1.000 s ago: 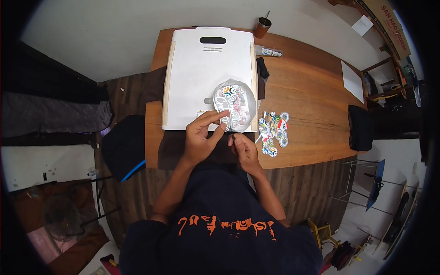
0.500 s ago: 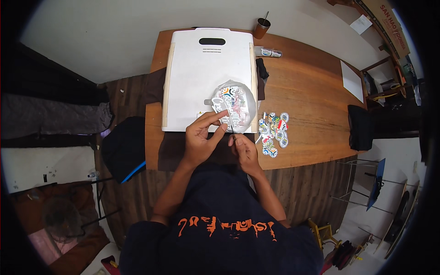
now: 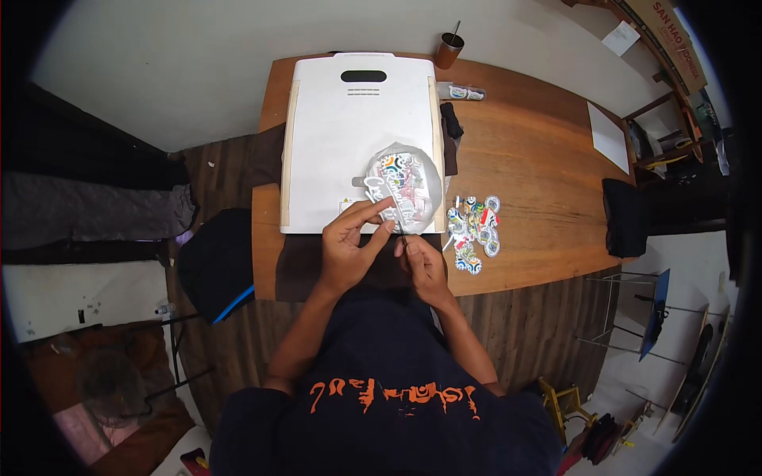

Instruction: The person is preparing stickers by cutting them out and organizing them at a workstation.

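My left hand [image 3: 349,242] pinches a cut-out sticker [image 3: 389,198] with white lettering between thumb and fingers. Close to the sticker's lower right edge, my right hand [image 3: 425,266] is closed around a thin pair of scissors [image 3: 402,228]; its handles are mostly hidden by the fingers. Just beyond both hands is a round, translucent plastic container [image 3: 435,208] with several colourful stickers in it. It rests on the near right part of a white panel [image 3: 333,135] that has a dark slot at its far end.
Right of the panel, a pile of colourful cut stickers [image 3: 475,230] lies on the wooden table [image 3: 540,166]. Farther back are a brown cup [image 3: 449,49] and a clear packet [image 3: 462,92]. A white sheet [image 3: 609,139] and a black pouch [image 3: 623,218] lie at the right edge.
The whole view has shifted slightly. Both hands keep nearly the same pose, with the sticker and scissors still held close together.
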{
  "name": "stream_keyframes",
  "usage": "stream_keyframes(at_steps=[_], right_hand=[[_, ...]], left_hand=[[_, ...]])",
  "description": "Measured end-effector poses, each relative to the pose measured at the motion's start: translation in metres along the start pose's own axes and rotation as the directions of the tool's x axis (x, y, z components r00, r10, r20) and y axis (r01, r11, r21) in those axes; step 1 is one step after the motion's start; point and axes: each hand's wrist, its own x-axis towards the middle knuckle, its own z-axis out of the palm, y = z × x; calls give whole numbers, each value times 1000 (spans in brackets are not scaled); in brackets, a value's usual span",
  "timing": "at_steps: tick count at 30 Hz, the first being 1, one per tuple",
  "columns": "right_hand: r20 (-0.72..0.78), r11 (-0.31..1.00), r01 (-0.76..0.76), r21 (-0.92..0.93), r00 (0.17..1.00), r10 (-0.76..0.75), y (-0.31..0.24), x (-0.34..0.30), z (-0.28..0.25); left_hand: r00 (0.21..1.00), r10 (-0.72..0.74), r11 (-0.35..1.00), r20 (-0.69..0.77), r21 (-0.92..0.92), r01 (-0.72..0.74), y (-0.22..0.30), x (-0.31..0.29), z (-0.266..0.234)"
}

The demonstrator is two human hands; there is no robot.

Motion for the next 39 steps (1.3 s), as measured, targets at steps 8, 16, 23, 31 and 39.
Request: stream_keyframes(at_steps=[8,16,23,31,39], right_hand=[[-15,995,-68,74,997,69,13,-10,-6],[-183,929,2,370,980,71,6,6,2],[-248,962,-74,264,958,142,6,5,9],[-301,989,-77,124,947,111,10,-14,8],[-228,931,-180,318,938,259,21,-29,-20]], left_hand=[[991,-87,994,-101,-67,81,-19,-9,-1],[989,-120,990,-90,-81,113,-32,-20,3],[982,-170,984,-77,-73,164,-39,-40,5],[983,-176,982,-61,-88,170,-51,-59,4],[933,-309,939,-187,-215,267,-48,-59,11]])
